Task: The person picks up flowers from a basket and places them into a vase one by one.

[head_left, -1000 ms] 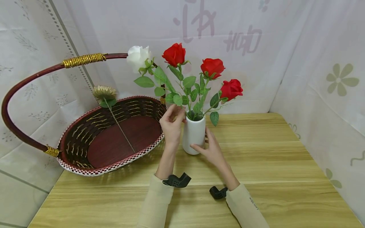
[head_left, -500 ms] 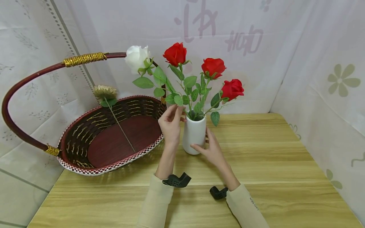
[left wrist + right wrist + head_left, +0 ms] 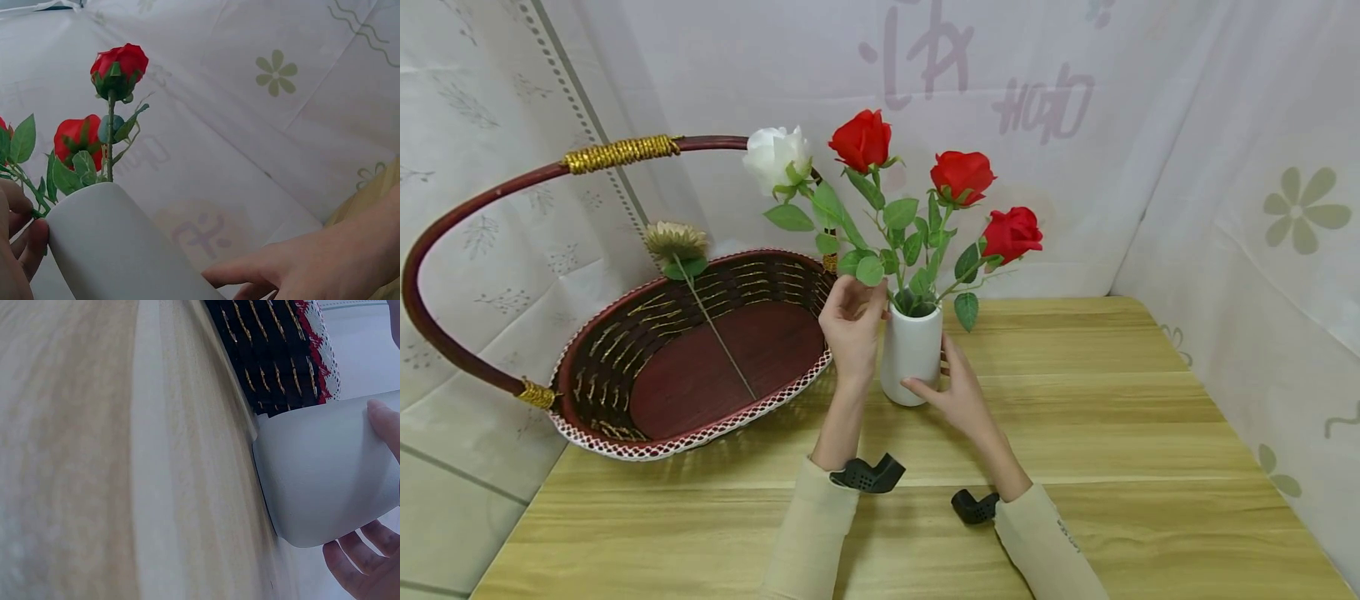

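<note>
A white vase stands upright on the table with three red roses fanned out of its mouth. Leaning left above the rim is a white rose. My left hand pinches the white rose's green stem between thumb and fingers, right beside the vase rim. Leaves hide part of those fingertips in the head view. My right hand holds the vase low on its right side, thumb in front and fingers behind, as the right wrist view also shows.
A dark woven basket with a tall arched handle stands left of the vase. Inside it leans a cream flower on a thin stem. Printed white curtains hang behind the wooden table.
The white rose's head drifted slightly left, then swung back right, and my left hand shifted a little with it. My right hand stays in place on the vase.
</note>
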`<action>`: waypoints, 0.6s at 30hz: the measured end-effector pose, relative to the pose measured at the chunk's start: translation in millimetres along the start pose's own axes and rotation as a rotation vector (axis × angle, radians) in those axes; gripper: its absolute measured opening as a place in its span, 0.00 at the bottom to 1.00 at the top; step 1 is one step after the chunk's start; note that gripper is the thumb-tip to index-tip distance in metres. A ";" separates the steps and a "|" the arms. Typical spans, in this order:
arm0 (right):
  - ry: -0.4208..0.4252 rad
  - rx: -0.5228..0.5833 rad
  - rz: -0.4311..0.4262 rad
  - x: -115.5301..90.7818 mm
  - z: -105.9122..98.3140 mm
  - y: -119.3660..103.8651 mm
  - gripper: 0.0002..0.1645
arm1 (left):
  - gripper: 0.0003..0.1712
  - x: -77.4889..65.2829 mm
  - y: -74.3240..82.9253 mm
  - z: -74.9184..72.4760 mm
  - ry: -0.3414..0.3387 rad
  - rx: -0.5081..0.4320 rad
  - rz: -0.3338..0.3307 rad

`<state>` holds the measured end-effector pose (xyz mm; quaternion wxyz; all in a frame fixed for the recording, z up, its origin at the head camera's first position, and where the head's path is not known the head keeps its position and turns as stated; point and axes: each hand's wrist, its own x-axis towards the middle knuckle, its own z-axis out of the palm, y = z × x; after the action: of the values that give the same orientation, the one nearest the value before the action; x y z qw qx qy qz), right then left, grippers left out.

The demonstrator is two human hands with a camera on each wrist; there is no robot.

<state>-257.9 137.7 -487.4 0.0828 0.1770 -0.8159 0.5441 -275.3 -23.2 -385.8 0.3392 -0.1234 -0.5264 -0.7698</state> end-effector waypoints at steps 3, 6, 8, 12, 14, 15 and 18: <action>-0.001 0.004 -0.007 0.5 0.1 0.1 0.54 | 0.06 -0.5 -0.3 0.3 -0.003 0.022 -0.052; 0.001 0.006 -0.011 0.9 0.3 0.6 0.54 | 0.07 -1.1 0.1 0.2 -0.010 0.061 -0.082; 0.001 0.005 -0.013 1.1 0.2 0.9 0.54 | 0.07 -1.2 0.8 0.2 -0.016 0.086 -0.089; 0.002 0.009 -0.011 0.9 0.2 0.5 0.54 | 0.09 -1.3 2.1 0.3 -0.029 0.092 -0.089; 0.002 0.009 -0.008 0.7 0.2 0.1 0.54 | 0.09 -1.2 2.7 0.5 -0.035 0.077 -0.086; 0.001 0.010 -0.009 0.6 0.2 0.0 0.55 | 0.10 -1.1 3.0 0.4 -0.037 0.069 -0.085; -0.001 0.006 -0.014 0.1 0.1 -0.1 0.56 | 0.09 -0.7 4.1 0.4 -0.034 0.057 -0.075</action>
<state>-258.0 137.6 -487.4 0.0858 0.1832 -0.8131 0.5458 -272.3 -23.4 -383.1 0.3046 -0.1068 -0.5581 -0.7645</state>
